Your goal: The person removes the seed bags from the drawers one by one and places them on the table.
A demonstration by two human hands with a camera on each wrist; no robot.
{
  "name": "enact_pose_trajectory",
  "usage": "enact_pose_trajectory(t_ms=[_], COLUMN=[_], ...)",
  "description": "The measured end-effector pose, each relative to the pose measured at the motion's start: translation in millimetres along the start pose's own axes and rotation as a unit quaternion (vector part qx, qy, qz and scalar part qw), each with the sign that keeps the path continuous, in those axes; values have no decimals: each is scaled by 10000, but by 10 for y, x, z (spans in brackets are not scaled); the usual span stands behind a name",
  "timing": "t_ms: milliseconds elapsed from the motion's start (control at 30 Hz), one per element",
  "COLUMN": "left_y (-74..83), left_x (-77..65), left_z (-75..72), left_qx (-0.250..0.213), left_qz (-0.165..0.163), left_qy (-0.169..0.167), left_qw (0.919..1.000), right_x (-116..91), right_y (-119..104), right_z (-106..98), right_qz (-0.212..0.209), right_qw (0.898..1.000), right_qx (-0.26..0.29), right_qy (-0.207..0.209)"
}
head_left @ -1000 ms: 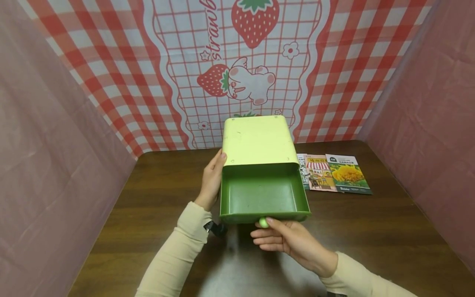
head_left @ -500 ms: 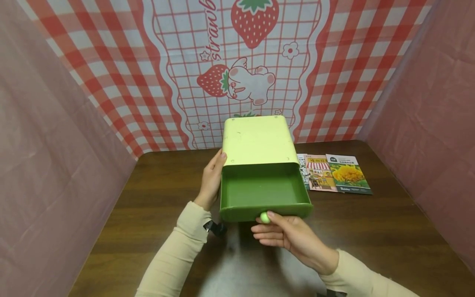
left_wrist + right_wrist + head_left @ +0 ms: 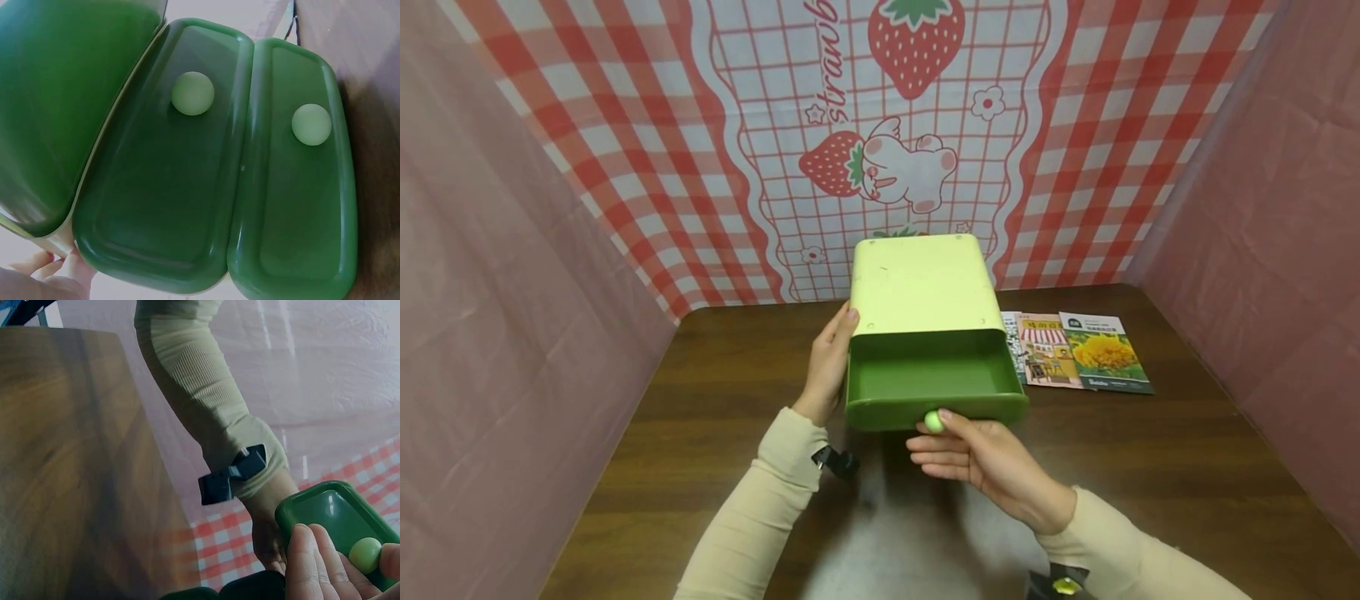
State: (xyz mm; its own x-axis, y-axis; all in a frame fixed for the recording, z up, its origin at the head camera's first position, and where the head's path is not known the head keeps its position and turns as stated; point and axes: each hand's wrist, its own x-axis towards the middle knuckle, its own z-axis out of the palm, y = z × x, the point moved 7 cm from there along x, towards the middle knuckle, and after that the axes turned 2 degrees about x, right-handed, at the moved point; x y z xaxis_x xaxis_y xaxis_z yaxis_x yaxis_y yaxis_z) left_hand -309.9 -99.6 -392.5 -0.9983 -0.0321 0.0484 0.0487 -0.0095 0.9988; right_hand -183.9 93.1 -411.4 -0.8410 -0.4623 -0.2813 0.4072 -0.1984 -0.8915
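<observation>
A pale-yellow drawer cabinet (image 3: 925, 283) stands on the table, its green top drawer (image 3: 936, 383) partly pulled out and bare inside. My right hand (image 3: 1000, 467) pinches the drawer's round light-green knob (image 3: 934, 422) between thumb and index finger; the other fingers extend below it. Against the cabinet's left side rests my left hand (image 3: 829, 367), its fingers lying along the wall. Two lower drawers show in the left wrist view, a middle one (image 3: 156, 187) and a bottom one (image 3: 303, 206), both pushed in, each with a round knob.
To the cabinet's right lie overlapping printed packets: a yellow-flower packet (image 3: 1105, 354), a pink packet with a striped awning (image 3: 1049, 354) and a partly hidden one. A red-checked strawberry cloth (image 3: 1075, 125) hangs behind. Pink curtains (image 3: 1262, 250) flank the wooden table (image 3: 700, 467).
The top drawer has slid inward, so less of its inside shows. My right hand has moved forward with the knob. The left hand keeps its place on the cabinet.
</observation>
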Motion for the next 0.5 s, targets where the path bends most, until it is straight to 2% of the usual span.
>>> enact_pose_trajectory(t_ms=[500], left_y=[8], left_x=[3], left_z=[-1], left_qx=[25], left_qz=[94], left_qy=[-100], left_qw=[9999], right_x=[258], right_y=[-126], right_z=[-132], right_qz=[-116], right_qw=[9996], right_qx=[17], right_qy=[257])
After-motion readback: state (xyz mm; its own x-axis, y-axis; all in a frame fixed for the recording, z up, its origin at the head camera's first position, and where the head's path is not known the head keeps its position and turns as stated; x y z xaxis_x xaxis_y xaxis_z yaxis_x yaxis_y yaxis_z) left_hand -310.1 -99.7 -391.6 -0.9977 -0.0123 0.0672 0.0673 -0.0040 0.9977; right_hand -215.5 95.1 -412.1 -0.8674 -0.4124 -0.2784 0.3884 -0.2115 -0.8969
